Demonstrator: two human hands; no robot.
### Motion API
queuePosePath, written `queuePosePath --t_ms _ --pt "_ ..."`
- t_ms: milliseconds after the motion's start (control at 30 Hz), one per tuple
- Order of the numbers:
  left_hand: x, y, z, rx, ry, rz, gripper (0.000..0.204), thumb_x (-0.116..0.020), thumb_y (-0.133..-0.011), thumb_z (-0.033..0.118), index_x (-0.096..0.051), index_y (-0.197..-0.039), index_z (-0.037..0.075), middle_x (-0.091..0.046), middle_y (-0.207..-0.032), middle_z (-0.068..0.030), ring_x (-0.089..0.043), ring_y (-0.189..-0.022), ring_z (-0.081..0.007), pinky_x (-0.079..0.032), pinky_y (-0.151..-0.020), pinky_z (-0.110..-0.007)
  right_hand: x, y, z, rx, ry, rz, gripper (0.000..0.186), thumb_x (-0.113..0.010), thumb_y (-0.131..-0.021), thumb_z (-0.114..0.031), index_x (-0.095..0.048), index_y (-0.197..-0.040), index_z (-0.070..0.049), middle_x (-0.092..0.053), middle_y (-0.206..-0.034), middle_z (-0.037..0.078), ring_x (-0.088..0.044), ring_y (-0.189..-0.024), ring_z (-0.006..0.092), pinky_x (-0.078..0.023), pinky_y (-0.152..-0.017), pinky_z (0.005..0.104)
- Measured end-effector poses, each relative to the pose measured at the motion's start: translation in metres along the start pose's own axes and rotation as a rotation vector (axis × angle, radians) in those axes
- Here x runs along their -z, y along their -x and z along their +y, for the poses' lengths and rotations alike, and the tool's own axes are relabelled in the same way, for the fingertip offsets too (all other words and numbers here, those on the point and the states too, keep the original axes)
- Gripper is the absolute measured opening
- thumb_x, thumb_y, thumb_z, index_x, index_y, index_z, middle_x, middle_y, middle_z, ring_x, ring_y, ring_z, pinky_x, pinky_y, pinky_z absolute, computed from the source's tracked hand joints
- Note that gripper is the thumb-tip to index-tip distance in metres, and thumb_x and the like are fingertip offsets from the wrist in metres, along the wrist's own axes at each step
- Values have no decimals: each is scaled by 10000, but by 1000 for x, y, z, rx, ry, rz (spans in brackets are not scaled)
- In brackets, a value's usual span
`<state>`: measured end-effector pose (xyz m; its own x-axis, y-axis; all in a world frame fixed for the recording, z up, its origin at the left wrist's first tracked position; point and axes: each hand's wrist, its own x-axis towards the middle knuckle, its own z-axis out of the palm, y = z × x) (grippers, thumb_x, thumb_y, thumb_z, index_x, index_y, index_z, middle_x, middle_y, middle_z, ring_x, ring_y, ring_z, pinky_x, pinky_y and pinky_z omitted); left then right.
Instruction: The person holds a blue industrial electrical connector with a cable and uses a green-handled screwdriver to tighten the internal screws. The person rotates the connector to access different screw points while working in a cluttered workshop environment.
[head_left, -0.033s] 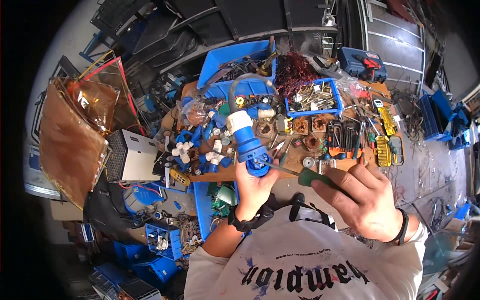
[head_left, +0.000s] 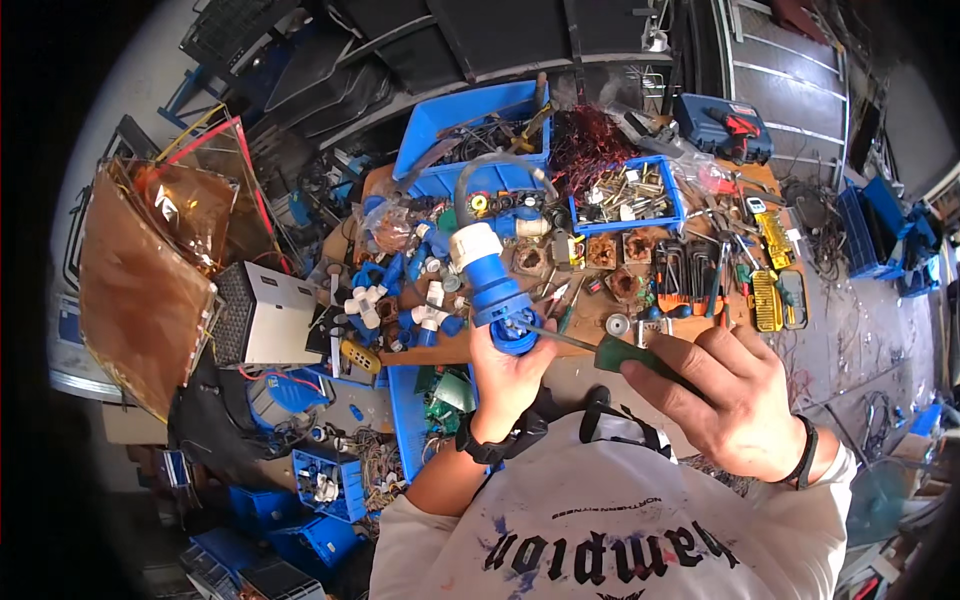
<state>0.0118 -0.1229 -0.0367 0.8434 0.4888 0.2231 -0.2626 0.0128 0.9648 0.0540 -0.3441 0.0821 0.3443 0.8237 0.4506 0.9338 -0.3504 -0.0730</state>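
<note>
My left hand [head_left: 508,365] grips a blue industrial plug [head_left: 492,285] with a white cable end [head_left: 473,243] and a grey cable arching behind it. The plug's lower end is open toward me, showing its inner parts. My right hand [head_left: 718,395] is closed on a green-handled screwdriver [head_left: 625,355], its metal shaft reaching leftward into that open end; the exact point of contact is too small to tell. Behind them, blue and white plugs [head_left: 430,320], small rusty boxes and pliers crowd the wooden workbench [head_left: 445,348].
A blue bin of cables [head_left: 425,140], a tray of metal parts [head_left: 625,190], hex key sets [head_left: 690,275] and a drill on a blue case [head_left: 720,120] occupy the bench. Copper-coloured panels [head_left: 140,290] and a metal box [head_left: 275,310] stand left; more blue crates [head_left: 320,540] lie below.
</note>
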Motion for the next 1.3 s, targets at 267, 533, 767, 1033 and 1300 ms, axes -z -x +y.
queuePosePath --t_ms 267,533,767,1033,1300 --pt "1 8 2 -33 -26 -55 424 -653 -701 -126 -460 -1049 19 -582 -893 -48 -609 -821 -121 -527 -809 -296 10 9 -13 -306 -268 13 456 -790 -715 -258 -586 -1061 -42 -608 -909 70 -629 -676 194 -519 -477 300" --pt "1 12 6 -48 12 -80 299 -676 -733 -97 -515 -945 39 -585 -831 -14 -580 -772 -88 -512 -784 -290 2 14 -16 -114 -504 364 333 -789 -713 -182 -578 -946 -72 -625 -925 84 -615 -695 196 -491 -496 293" --pt "8 16 10 35 64 -39 311 -673 -729 -90 -504 -955 40 -573 -816 -8 -560 -705 -82 -492 -704 -256 -2 19 -21 -101 -479 377 458 -851 -647 -317 -575 -934 -91 -579 -1029 114 -541 -623 176 -431 -460 265" --pt "11 20 12 -226 45 -110 381 -596 -825 -27 -388 -1131 63 -534 -786 -86 -556 -579 -173 -465 -530 -291 -22 27 -35 -122 -867 640 723 -945 -518 -264 -439 -1008 -105 -482 -995 124 -502 -718 118 -447 -589 211" --pt "15 14 16 -350 -7 30 388 -647 -815 66 -391 -1107 61 -543 -792 -90 -570 -588 -184 -472 -543 -295 -42 43 -41 -293 -926 477 817 -843 -546 -534 -451 -1059 -32 -537 -939 126 -575 -751 189 -468 -597 261"
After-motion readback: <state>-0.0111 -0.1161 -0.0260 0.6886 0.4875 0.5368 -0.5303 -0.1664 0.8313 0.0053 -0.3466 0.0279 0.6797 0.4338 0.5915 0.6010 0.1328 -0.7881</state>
